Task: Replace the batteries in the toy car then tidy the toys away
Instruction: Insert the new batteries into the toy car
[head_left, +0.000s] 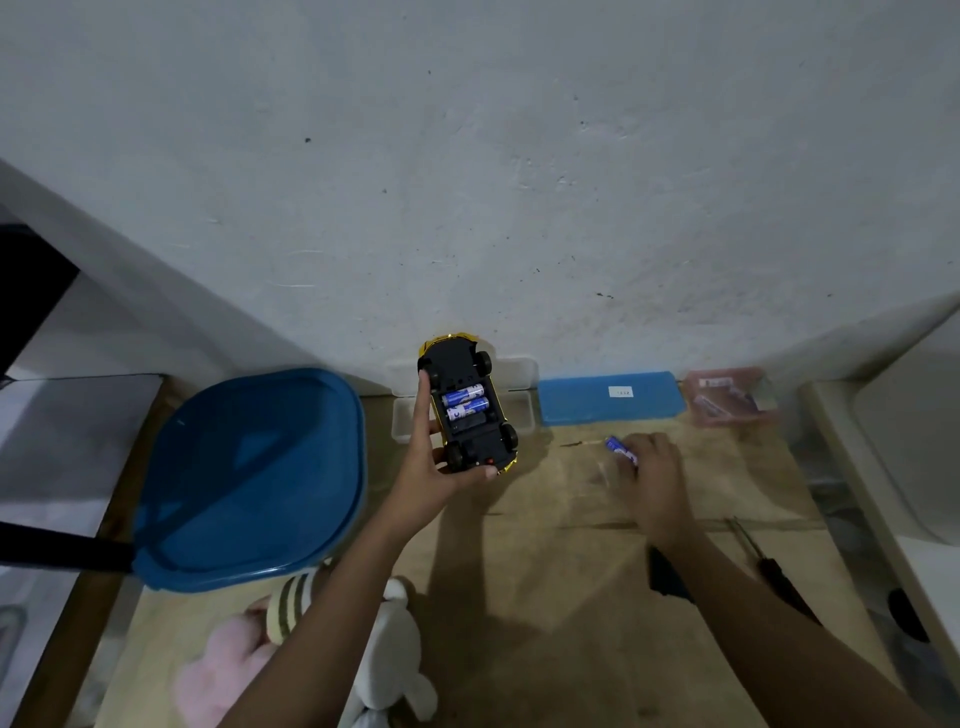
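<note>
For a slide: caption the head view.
Left hand holds upturned toy car with two blue batteries seated; right hand grips another battery.

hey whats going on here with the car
A person is swapping batteries in a toy car. The left hand holds the car upside down above the wooden table, its battery bay open with two blue batteries seated; the third slot looks dark. The right hand pinches another blue battery just above the table. Soft toys lie at the near edge beside a blue tub, not yet put away.
</note>
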